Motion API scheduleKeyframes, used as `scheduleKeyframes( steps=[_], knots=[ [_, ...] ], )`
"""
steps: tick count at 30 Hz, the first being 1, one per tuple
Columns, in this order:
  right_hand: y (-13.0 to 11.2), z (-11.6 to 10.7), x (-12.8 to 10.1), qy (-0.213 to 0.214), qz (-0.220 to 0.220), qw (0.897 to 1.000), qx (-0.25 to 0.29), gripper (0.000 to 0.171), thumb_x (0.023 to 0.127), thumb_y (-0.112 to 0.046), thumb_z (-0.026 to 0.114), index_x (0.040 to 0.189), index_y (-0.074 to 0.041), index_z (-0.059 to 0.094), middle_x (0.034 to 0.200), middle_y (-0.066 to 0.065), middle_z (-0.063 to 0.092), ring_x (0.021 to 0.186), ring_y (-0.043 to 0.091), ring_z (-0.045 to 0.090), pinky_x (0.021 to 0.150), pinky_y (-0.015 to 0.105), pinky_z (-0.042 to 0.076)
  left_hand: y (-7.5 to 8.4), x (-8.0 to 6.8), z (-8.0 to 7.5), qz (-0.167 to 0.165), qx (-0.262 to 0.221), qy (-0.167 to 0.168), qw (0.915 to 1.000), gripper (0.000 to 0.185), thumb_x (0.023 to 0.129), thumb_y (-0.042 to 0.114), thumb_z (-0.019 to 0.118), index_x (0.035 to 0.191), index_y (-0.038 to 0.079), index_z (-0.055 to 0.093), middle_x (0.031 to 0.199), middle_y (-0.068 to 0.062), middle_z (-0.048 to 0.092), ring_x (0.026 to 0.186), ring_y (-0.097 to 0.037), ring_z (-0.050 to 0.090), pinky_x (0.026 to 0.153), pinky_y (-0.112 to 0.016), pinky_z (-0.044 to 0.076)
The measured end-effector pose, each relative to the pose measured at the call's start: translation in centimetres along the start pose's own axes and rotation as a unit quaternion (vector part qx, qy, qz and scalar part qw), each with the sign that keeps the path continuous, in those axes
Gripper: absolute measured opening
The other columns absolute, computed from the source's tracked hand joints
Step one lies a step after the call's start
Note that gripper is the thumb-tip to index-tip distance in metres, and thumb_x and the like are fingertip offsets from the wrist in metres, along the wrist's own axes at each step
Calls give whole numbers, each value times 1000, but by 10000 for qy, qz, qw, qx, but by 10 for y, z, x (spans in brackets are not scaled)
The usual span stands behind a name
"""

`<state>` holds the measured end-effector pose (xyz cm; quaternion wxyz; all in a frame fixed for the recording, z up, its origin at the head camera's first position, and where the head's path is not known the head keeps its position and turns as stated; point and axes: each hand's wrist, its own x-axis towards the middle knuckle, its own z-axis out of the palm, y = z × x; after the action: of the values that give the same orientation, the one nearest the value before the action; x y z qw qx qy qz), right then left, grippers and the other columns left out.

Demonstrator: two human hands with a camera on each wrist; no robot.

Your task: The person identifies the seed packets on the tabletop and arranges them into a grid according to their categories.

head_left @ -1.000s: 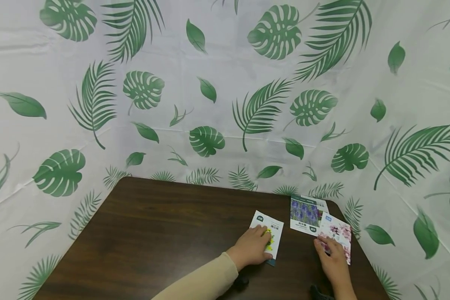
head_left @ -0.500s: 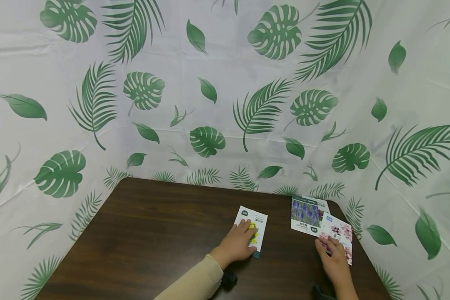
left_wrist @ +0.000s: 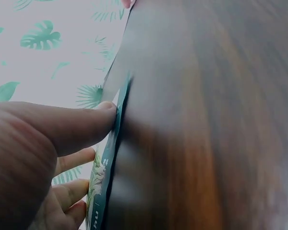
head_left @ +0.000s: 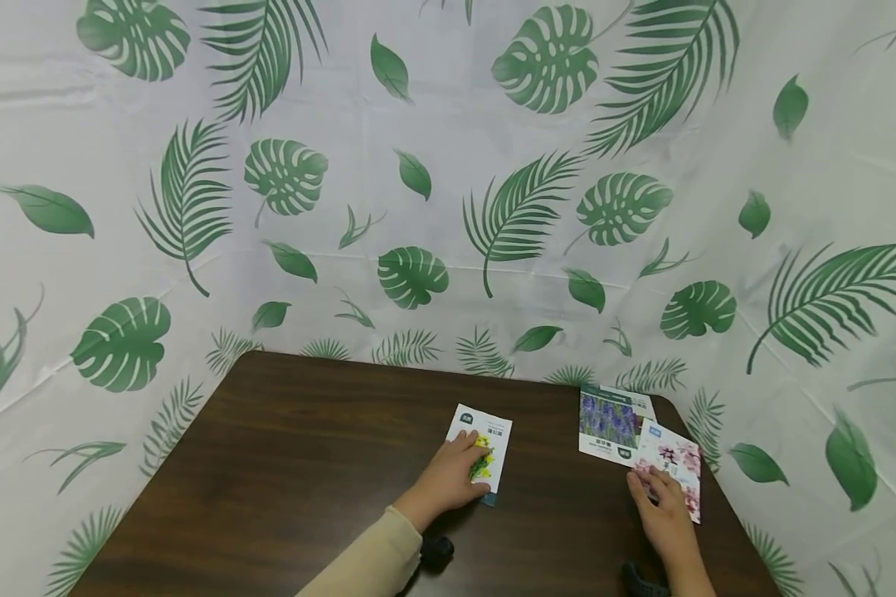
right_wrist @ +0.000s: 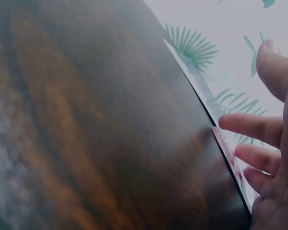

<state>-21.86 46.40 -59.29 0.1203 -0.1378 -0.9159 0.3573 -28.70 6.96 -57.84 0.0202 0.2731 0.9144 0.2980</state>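
My left hand (head_left: 450, 474) rests on a white seed packet (head_left: 497, 434) with yellow flowers, which lies on the table. In the left wrist view its thumb touches the dark green edge (left_wrist: 113, 143) of this packet, and the other fingers lie on the printed face. At the right my right hand (head_left: 664, 518) touches a pink-blossom seed packet (head_left: 679, 464) with loosely bent fingertips; its thumb stands apart in the right wrist view. Behind that lies a packet with purple flowers (head_left: 606, 421), partly over another whitish packet (head_left: 642, 405) that is mostly hidden.
The dark wooden table (head_left: 306, 448) has a rounded back right corner close to the packets. A white cloth with green leaves (head_left: 418, 207) hangs behind and beside it. Black wrist straps show near the left wrist (head_left: 437, 554) and right wrist (head_left: 638, 580).
My left hand has slid leftward across the table, and the yellow-flower seed packet has moved with it, away from the others. The right hand and the packets near it have stayed in place.
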Motion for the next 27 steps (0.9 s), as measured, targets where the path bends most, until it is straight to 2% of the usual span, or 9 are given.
scheduleKeyframes(
  steps=[8, 14, 22, 27],
  knots=[
    [-3, -2, -2, -28, 73, 9999, -72, 66, 113, -48, 56, 146, 10, 61, 168, 34, 36, 145, 52, 44, 118, 69, 37, -9, -4, -6, -69, 18, 13, 10000, 64, 95, 33, 86, 151, 11, 64, 172, -18, 45, 163, -41, 38, 132, -61, 34],
    [-6, -1, 0, -221, 288, 9992, -152, 69, 113, -50, 55, 150, 9, 58, 171, 33, 31, 150, 52, 39, 123, 71, 33, -15, -6, -8, -126, -84, 34, 9999, 64, 94, 31, 87, 150, 9, 65, 172, -20, 45, 163, -43, 37, 132, -63, 33],
    [-3, 1, -1, -265, 225, 9994, -88, 67, 113, -48, 56, 149, 9, 58, 170, 34, 31, 148, 53, 41, 122, 71, 35, -27, -10, -11, -183, -283, 173, 9993, 64, 93, 29, 88, 148, 6, 66, 170, -23, 45, 162, -46, 37, 131, -66, 32],
    [-3, 0, 3, -284, 226, 9993, -52, 70, 113, -51, 55, 152, 8, 57, 172, 32, 29, 151, 53, 40, 125, 72, 32, -33, -6, -15, -226, -349, 205, 9989, 63, 93, 28, 88, 148, 6, 65, 171, -24, 44, 163, -47, 35, 131, -67, 31]
  ],
)
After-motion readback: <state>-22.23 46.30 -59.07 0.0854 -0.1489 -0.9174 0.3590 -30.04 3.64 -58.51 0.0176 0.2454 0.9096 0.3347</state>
